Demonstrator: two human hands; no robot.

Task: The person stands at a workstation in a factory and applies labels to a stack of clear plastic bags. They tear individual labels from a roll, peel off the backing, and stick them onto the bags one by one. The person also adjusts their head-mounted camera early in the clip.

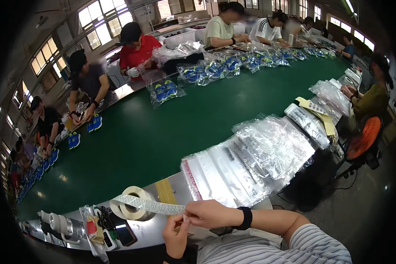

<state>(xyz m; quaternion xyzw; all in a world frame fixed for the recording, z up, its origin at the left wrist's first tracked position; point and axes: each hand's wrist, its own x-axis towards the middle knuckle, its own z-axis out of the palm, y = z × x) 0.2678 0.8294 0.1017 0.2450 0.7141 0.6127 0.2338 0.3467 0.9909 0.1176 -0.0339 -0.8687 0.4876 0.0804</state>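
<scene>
A roll of white labels (pixel 141 192) rests on the metal edge of the table, and its printed strip (pixel 156 207) runs right, up to my fingers. My right hand (pixel 213 214) pinches the end of this label strip between thumb and fingers. Just below and left of it, my left hand (pixel 176 236) has its thumb and forefinger pressed together close to the strip's end; whatever lies between those fingertips is too small to make out. Fanned stacks of clear plastic bags (pixel 224 171) lie beyond my right hand.
A green conveyor belt (pixel 163 132) carries blue shoes (pixel 94 123) and bagged shoes (pixel 166 91). Several people work along its far side. A phone (pixel 125 234) and a white-lidded bottle (pixel 59 223) stand at lower left. An orange fan (pixel 364 138) is at right, near another person.
</scene>
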